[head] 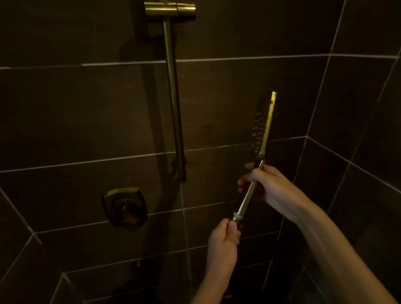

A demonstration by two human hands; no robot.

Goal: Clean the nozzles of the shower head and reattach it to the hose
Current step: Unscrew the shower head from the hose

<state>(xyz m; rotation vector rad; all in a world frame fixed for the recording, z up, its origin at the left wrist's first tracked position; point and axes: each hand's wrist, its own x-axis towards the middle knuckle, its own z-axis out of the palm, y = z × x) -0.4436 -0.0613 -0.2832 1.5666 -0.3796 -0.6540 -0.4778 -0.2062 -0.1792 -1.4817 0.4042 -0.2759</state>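
Brass-gold against dark tile: I've got the shower head (261, 124) up in front of me, edge-on, its long axis slanting from lower left to upper right, nozzle face turned to the left. My right hand (269, 187) wraps the handle just below the head, fingers curled round it. My left hand (223, 239) is lower and nearer me, pinching the threaded collar at the bottom end of the handle between thumb and fingers. So the joint that matters sits right at my left fingertips, straight down the stick's axis from the right hand. The hose itself I can't make out in this gloom; it presumably runs down behind the left hand. I'd judge the thread is what's being worked, tightening or loosening I can't tell.

No counter here, just a shower stall: big dark tiles with pale grout, a corner to the right. On the wall, the slide bar (175, 105) with its empty holder (171, 9) up top, and the valve handle (124, 208) lower left, all well apart from my hands.
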